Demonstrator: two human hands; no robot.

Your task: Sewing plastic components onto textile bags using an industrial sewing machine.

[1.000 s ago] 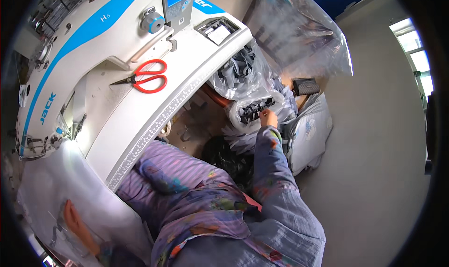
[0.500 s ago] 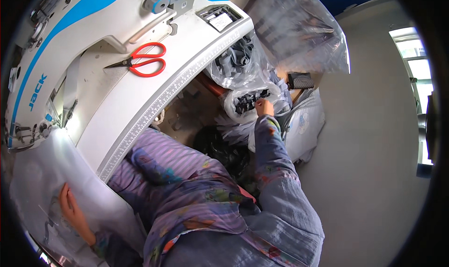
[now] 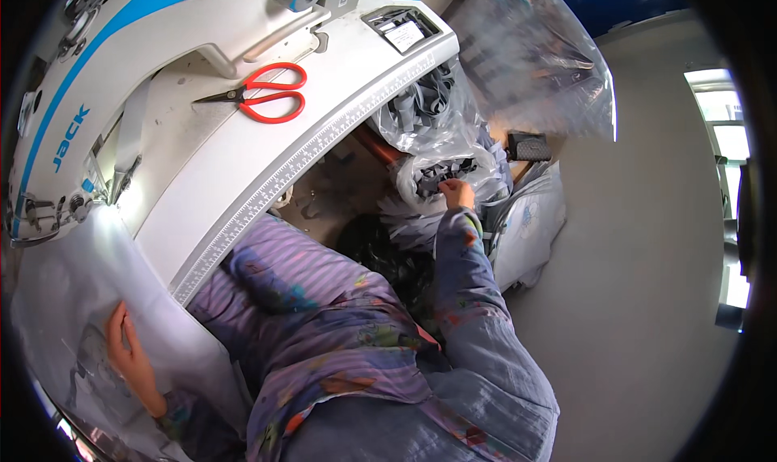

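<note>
My left hand (image 3: 131, 361) lies on a pale, sheer cloth (image 3: 174, 324) with its fingers stretched out, close together. The cloth runs up under the needle area of a white and blue sewing machine (image 3: 61, 130). Off to the right, my right hand (image 3: 458, 195) is at the near rim of an opened clear plastic bag (image 3: 483, 171). Its fingertips are pinched together beside the dark grey strips (image 3: 433, 179) inside. Whether a strip is between them I cannot make out. Red-handled scissors (image 3: 275, 94) rest on the machine bed, away from both hands.
Another clear bag of grey strips (image 3: 421, 102) hangs by the bed's right end, below a parts tray (image 3: 402, 31). A large plastic sheet (image 3: 534, 65) stands behind. White packed cloth (image 3: 530, 227) and a dark patterned box (image 3: 528, 146) are to the right.
The whole view has shifted a little, moving the machine and bags rightward in it. My right hand has moved slightly left and nearer relative to the bag. My left hand stays on the cloth.
</note>
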